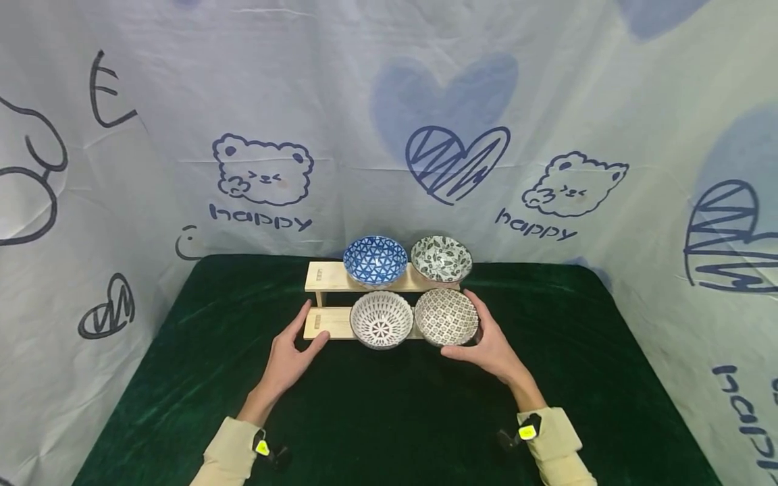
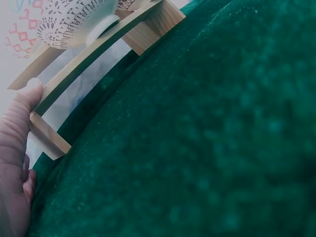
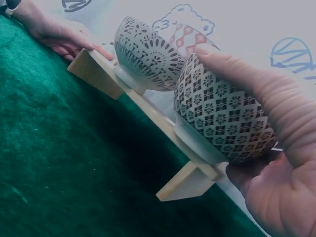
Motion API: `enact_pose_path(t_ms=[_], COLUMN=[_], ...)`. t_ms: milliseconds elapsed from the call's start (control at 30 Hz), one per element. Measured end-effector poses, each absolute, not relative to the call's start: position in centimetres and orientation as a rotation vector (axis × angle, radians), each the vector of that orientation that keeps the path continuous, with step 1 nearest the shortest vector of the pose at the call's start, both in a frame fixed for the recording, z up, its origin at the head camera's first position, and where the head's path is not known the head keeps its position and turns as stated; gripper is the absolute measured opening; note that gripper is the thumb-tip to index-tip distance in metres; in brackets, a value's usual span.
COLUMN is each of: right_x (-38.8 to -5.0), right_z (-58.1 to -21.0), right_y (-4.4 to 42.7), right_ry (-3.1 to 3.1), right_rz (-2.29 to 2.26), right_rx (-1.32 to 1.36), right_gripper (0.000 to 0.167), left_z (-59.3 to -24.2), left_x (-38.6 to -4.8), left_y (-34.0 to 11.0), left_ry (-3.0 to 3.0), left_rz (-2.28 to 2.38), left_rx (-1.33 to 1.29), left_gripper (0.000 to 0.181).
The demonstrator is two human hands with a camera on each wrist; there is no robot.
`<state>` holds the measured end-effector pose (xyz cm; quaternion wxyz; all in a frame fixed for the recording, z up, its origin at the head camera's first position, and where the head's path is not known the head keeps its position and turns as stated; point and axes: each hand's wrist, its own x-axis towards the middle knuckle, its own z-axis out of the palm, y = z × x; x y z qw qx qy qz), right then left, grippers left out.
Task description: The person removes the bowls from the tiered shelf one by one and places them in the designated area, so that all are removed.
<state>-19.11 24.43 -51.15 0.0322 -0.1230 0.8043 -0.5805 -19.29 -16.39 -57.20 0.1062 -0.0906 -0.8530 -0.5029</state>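
Observation:
A two-tier wooden display stand holds two bowls on each tier. My left hand grips the left end of the lower tier; its thumb lies on the board in the left wrist view. My right hand holds the brown lattice-patterned bowl at the lower tier's right, thumb near the rim and fingers round its far side. In the right wrist view that bowl's foot meets the board. Left of it sits a white bowl with dark strokes.
On the upper tier are a blue triangle-patterned bowl and a green leaf-patterned bowl. Dark green velvet cloth covers the table. A pale curtain with hearts and bears hangs behind and at the sides.

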Motion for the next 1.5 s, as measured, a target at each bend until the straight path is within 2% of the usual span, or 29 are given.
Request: enact_pose_path(t_ms=[1500], right_x=[-19.26], right_z=[-51.80], right_y=[23.84], right_ry=[2.460], right_rz=[-1.865], right_rx=[-0.399], right_gripper=[0.117], left_z=[-57.21], left_x=[-19.11], left_y=[-16.54], left_ry=[-2.499], left_rz=[-1.486], left_rx=[-0.270], left_gripper=[0.067])
